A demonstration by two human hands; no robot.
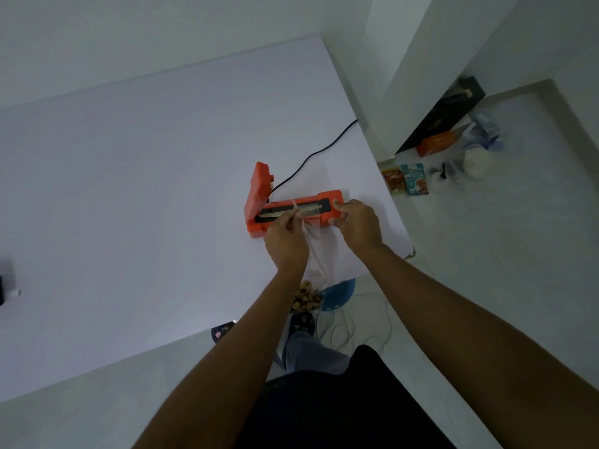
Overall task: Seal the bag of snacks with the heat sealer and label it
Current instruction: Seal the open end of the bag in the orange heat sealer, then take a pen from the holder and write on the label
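Note:
An orange heat sealer (259, 196) lies on the white table (136, 196) near its right edge, with its lid raised at the left end. A clear plastic bag (319, 251) hangs over the table's front edge, its open top laid across the sealer's bar. Brown snacks (306, 299) fill the bag's bottom below the table edge. My left hand (285, 241) pinches the bag's top at the bar. My right hand (358, 223) holds the right side of the bag's top against the sealer's right end.
The sealer's black cable (319, 150) runs back off the table's right edge. On the floor to the right lie snack packets (406, 179), an orange box (436, 142), a black bag (444, 115) and bottles. A blue stool (337, 294) and white cords are under the table corner.

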